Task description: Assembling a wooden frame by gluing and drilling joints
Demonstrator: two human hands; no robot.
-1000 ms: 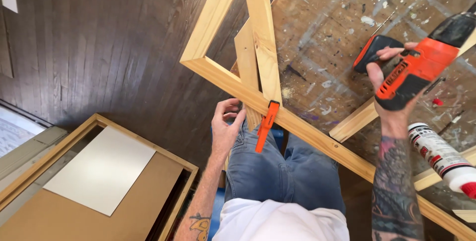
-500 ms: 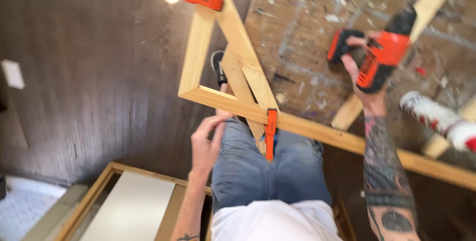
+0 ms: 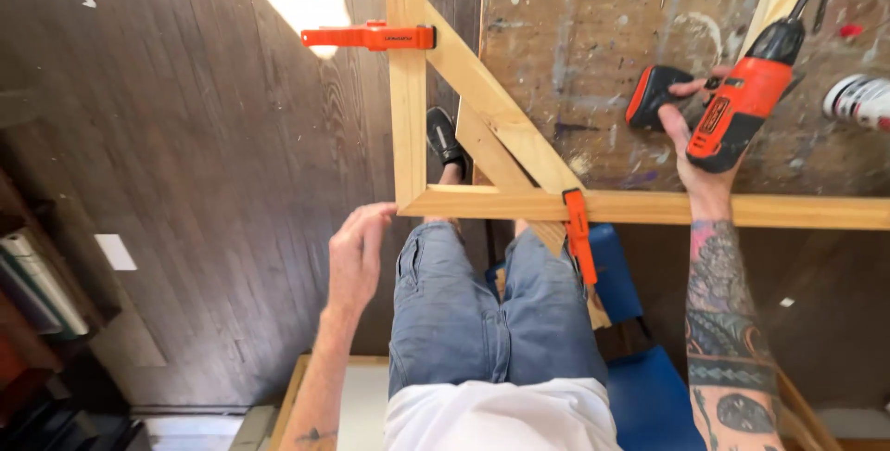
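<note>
The person wears faded blue denim shorts (image 3: 496,307), a white T-shirt (image 3: 505,419) and a black shoe (image 3: 445,139). The right forearm (image 3: 728,340) is covered in dense dark tattoos; the left forearm (image 3: 320,395) shows one small tattoo.

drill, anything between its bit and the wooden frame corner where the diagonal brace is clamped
Nothing visible blocks it. The right hand holds the orange drill above the paint-spattered board, its bit pointing up and away from the wooden frame. The diagonal brace lies to its left across bare board. The left hand rests at the frame's corner.
</note>
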